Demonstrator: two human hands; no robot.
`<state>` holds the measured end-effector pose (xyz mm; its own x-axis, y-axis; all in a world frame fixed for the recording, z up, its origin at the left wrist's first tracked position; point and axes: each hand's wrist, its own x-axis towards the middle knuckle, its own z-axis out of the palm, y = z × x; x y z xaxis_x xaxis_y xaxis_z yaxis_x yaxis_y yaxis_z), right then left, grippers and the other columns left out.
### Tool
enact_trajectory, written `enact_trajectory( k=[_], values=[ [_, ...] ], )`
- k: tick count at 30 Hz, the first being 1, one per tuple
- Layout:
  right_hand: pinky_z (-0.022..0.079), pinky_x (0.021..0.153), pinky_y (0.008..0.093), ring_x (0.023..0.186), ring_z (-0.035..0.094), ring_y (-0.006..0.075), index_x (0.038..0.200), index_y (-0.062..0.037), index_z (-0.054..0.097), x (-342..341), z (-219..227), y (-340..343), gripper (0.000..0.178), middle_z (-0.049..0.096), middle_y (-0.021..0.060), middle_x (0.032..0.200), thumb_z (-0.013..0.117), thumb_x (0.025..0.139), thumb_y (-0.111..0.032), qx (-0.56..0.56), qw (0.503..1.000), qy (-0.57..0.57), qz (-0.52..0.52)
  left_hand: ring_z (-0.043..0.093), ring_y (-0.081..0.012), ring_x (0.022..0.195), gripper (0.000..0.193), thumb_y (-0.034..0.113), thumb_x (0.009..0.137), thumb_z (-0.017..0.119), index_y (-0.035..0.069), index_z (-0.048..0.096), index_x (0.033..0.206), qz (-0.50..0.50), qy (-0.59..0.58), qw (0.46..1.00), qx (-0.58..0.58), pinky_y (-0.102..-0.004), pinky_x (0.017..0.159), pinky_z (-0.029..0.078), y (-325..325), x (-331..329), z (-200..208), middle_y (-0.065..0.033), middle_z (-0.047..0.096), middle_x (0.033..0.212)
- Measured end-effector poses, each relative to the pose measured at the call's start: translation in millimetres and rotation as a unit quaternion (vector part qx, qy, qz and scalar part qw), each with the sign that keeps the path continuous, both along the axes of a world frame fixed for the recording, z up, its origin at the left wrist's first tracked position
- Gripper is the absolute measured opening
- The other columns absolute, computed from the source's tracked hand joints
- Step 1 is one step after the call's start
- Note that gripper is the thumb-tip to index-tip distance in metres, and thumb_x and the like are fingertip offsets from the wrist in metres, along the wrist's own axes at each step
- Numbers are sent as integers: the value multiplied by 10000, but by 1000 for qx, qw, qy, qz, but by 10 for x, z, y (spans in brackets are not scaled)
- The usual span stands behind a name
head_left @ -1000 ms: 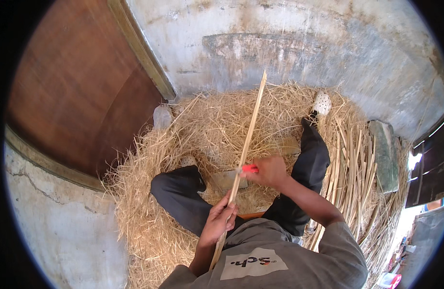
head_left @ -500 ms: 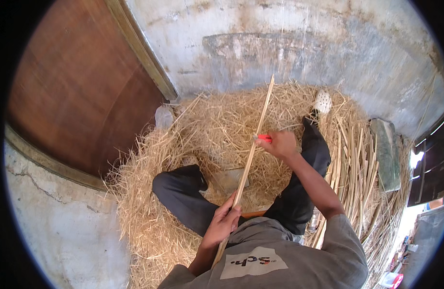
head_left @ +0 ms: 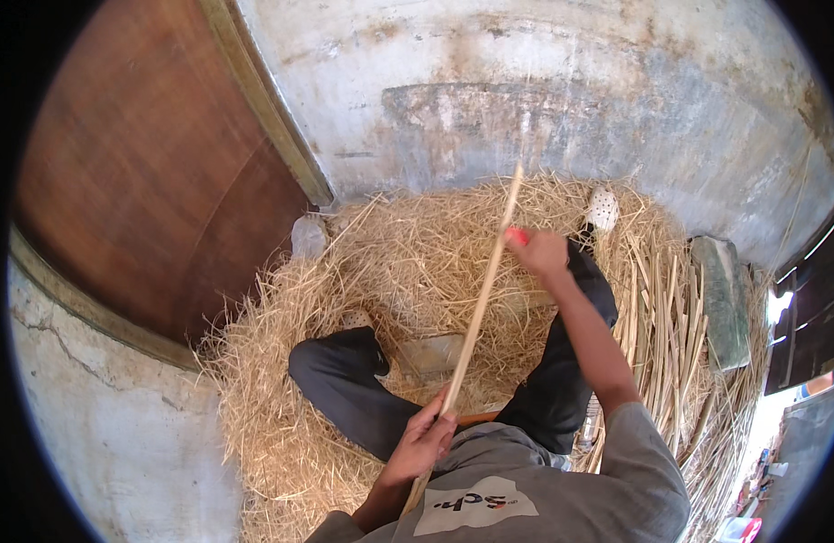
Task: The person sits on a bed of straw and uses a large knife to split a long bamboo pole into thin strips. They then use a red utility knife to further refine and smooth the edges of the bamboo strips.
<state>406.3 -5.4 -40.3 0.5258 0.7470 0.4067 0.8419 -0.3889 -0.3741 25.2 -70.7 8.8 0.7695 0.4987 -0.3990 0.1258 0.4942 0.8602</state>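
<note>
Underfoot, straw bed (head_left: 345, 299) against concrete wall (head_left: 544, 81)

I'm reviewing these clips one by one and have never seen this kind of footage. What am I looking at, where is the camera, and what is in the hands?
No machine here: a person works with bare hands. The wide, bent picture comes from a camera worn on the head, looking down. The person sits on a heap of straw beside a wooden door and a concrete wall. The left hand grips the near end of a long pale stick. The right hand is up against the stick farther along and holds something red, too small to identify. More split sticks lie to the right.
</note>
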Motion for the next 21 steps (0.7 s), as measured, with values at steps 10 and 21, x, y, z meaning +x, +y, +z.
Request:
enact_trajectory(
  k=[10,21],
  values=[
    [479,879,505,1018,633,419,1012,16,700,1352,-15,-96,890,668,279,1003,244,900,-740,-67,949,166,-259,402,-32,592,524,136,1000,509,99,325,1489,-97,11,994,38,-188,506,351,-218,-237,-53,32,470,839],
    [457,546,407,537,571,313,679,-47,635,-823,-39,-869,525,573,138,587,670,817,-552,27,978,185,93,390,-67,515,422,118,990,439,51,392,1404,70,-92,983,-141,-208,433,339,291,71,-82,-50,491,863]
  ],
)
